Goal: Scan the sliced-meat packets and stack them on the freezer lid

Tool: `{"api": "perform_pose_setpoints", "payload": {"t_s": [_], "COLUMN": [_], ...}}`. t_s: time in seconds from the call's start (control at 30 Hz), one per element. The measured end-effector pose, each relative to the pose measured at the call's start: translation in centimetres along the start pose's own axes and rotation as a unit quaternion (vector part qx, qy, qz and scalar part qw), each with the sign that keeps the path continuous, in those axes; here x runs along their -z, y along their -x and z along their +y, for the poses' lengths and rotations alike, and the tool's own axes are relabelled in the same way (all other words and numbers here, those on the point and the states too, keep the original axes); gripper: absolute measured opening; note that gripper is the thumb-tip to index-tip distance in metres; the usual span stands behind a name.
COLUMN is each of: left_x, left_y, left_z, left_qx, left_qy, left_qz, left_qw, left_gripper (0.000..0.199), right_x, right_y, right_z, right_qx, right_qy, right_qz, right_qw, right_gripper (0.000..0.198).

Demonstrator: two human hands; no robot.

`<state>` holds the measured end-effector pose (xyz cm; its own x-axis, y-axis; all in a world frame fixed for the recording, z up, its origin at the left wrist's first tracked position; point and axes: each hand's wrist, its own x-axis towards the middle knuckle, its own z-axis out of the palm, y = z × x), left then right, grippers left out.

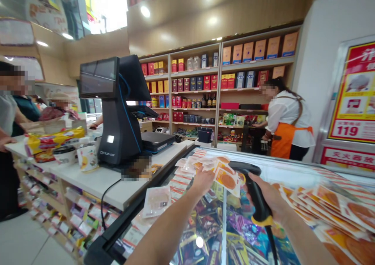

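My right hand [268, 192] is wrapped around the grip of a black and yellow handheld barcode scanner [258, 198], its head pointing left over flat packets. With its fingers at the edge of an orange-and-white snack packet [227, 177], my left hand [204, 180] grips it just left of the scanner head; its fingertips are partly hidden. Each packet has a round orange-brown picture. More pale clear-wrapped packets [187, 165] lie beyond my left hand. Another clear packet [157, 200] rests at the left of the glass top, beside my left forearm.
A glass-topped case [202, 233] holds colourful wrapped goods. Snack packets [331, 206] are piled at right. A dark checkout terminal [117, 116] stands on the white counter [117, 192], near a paper cup [87, 157]. A person in an orange apron [288, 140] works by the shelves; others stand at left.
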<state>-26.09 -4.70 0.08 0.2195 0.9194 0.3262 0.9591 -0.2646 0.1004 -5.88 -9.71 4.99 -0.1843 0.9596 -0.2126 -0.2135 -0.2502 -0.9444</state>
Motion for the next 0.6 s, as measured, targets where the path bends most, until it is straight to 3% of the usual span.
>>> {"api": "perform_pose_setpoints", "payload": {"t_s": [0.13,0.3,0.43,0.6], "left_x": [1.4,3.7,3.9,3.0], "left_y": [0.6,3.3,6.2,8.9], "left_z": [-1.2,-5.0,-7.7,-8.3], "left_qx": [0.045,0.195,0.311,0.389], "left_qy": [0.072,0.189,0.327,0.505], "left_qz": [0.038,0.114,0.150,0.203], "left_qw": [0.996,0.956,0.880,0.743], "left_gripper": [0.018,0.022,0.025,0.027], "right_x": [0.0,-1.8,-4.1,-6.3], "right_y": [-0.1,0.6,1.7,3.0], "right_z": [0.1,1.3,2.4,3.9], "right_qx": [0.017,0.039,0.040,-0.010], "right_qy": [0.006,0.020,0.042,-0.010], "right_qz": [-0.012,-0.058,-0.116,-0.142], "right_qw": [1.000,0.997,0.992,0.990], "right_gripper": [0.028,0.029,0.032,0.032]}}
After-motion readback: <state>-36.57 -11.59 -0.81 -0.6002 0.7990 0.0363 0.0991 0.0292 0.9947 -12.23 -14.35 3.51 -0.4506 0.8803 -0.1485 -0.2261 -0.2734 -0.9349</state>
